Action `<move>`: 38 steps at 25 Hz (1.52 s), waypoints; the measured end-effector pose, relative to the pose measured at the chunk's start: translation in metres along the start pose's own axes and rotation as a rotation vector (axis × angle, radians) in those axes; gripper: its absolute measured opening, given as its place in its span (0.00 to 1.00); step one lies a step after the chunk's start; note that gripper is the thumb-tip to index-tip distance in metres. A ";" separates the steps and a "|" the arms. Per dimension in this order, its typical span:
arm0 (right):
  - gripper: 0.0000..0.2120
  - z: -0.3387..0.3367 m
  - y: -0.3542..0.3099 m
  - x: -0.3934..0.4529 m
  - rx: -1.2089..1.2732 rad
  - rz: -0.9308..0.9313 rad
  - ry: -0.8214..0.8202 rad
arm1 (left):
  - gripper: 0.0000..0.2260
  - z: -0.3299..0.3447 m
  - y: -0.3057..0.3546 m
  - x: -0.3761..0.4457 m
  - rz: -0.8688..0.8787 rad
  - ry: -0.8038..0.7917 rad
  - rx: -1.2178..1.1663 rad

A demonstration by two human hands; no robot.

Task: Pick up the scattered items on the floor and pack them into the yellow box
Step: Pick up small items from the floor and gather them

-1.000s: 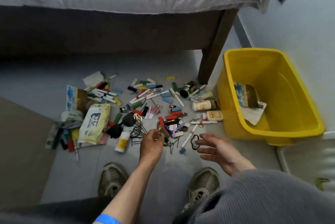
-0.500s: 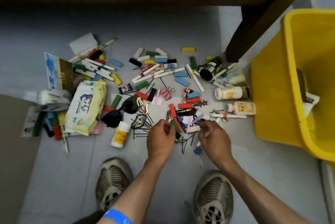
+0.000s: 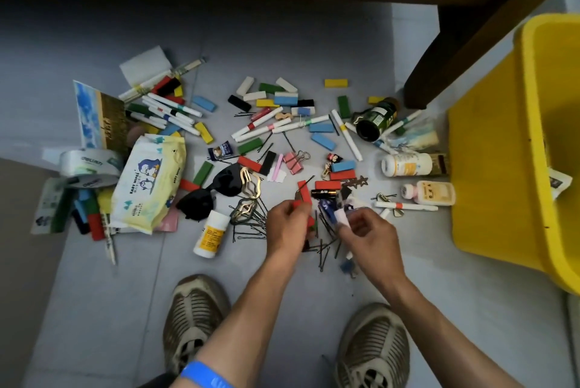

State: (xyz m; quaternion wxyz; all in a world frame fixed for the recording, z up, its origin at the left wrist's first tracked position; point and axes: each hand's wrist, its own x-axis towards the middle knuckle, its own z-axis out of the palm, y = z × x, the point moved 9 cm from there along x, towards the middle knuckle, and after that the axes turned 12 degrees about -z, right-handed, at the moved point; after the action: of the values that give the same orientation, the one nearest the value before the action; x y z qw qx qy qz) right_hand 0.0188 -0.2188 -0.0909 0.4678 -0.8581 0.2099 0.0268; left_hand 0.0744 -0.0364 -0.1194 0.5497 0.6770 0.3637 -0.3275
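Both our hands now down in the pile, gathering small bits

Since a moment ago our right hand (image 3: pixel 368 230) has dropped from hovering open to pinching a small white piece, while our left hand (image 3: pixel 287 224) pinches a red block (image 3: pixel 303 191); packing is barely begun, the yellow box (image 3: pixel 489 168) waiting at the floor's right edge. We read "BABY WIPES" on the wipes pack (image 3: pixel 147 180).
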 end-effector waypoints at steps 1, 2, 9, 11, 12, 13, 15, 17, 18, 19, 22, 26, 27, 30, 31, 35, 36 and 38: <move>0.05 -0.003 -0.002 -0.004 0.198 0.079 0.050 | 0.05 0.000 -0.007 0.000 -0.070 -0.065 -0.109; 0.05 -0.006 -0.010 -0.008 0.298 0.079 0.078 | 0.05 0.002 -0.011 -0.002 -0.107 -0.132 -0.178; 0.04 0.000 -0.052 -0.011 0.190 -0.145 0.014 | 0.09 0.025 -0.018 -0.025 -0.267 -0.486 -0.379; 0.03 -0.021 -0.034 0.005 -0.087 -0.121 0.124 | 0.06 0.016 -0.023 -0.021 -0.298 -0.392 -0.334; 0.06 -0.025 -0.027 0.014 -0.276 -0.131 0.105 | 0.05 0.013 -0.024 -0.018 -0.316 -0.361 -0.339; 0.10 -0.022 -0.019 0.022 -0.443 -0.139 0.043 | 0.04 0.011 -0.023 -0.016 -0.331 -0.348 -0.363; 0.15 -0.015 -0.009 0.032 -0.638 -0.159 -0.052 | 0.08 0.008 -0.019 -0.011 -0.342 -0.321 -0.430; 0.15 -0.012 -0.009 0.038 -0.693 -0.201 -0.066 | 0.09 0.004 -0.010 -0.003 -0.289 -0.234 -0.390; 0.16 -0.011 -0.009 0.039 -0.677 -0.213 -0.060 | 0.09 0.002 -0.003 0.003 -0.229 -0.162 -0.298; 0.16 -0.013 -0.009 0.039 -0.616 -0.198 -0.049 | 0.07 0.001 0.006 0.007 -0.149 -0.087 -0.169; 0.17 -0.019 -0.001 0.039 -0.346 -0.041 0.003 | 0.03 0.007 0.040 0.013 0.166 0.119 0.364; 0.04 -0.024 0.032 0.019 0.223 0.354 0.057 | 0.11 0.017 0.061 0.011 0.394 0.291 0.648; 0.04 -0.017 0.036 0.010 0.500 0.458 0.050 | 0.14 0.019 0.062 0.011 0.416 0.308 0.682; 0.10 0.004 0.026 -0.008 1.044 0.636 -0.038 | 0.22 0.017 0.062 0.016 0.382 0.313 0.688; 0.11 0.007 0.021 -0.007 1.091 0.631 -0.077 | 0.21 0.014 0.060 0.018 0.342 0.289 0.649; 0.08 0.005 -0.007 0.033 0.737 0.314 -0.107 | 0.06 0.007 0.031 0.024 -0.099 -0.073 -0.087; 0.08 -0.003 -0.018 0.050 0.426 0.143 -0.093 | 0.07 0.009 0.021 0.019 -0.212 -0.193 -0.251; 0.12 0.003 -0.051 0.077 -0.281 -0.277 -0.179 | 0.11 0.011 0.010 0.010 -0.330 -0.376 -0.442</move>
State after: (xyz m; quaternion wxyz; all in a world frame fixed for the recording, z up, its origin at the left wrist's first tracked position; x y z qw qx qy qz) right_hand 0.1091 -0.2178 -0.0714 0.3595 -0.9298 0.0420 0.0673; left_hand 0.0878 -0.0470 -0.1244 0.6802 0.4013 0.4229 -0.4443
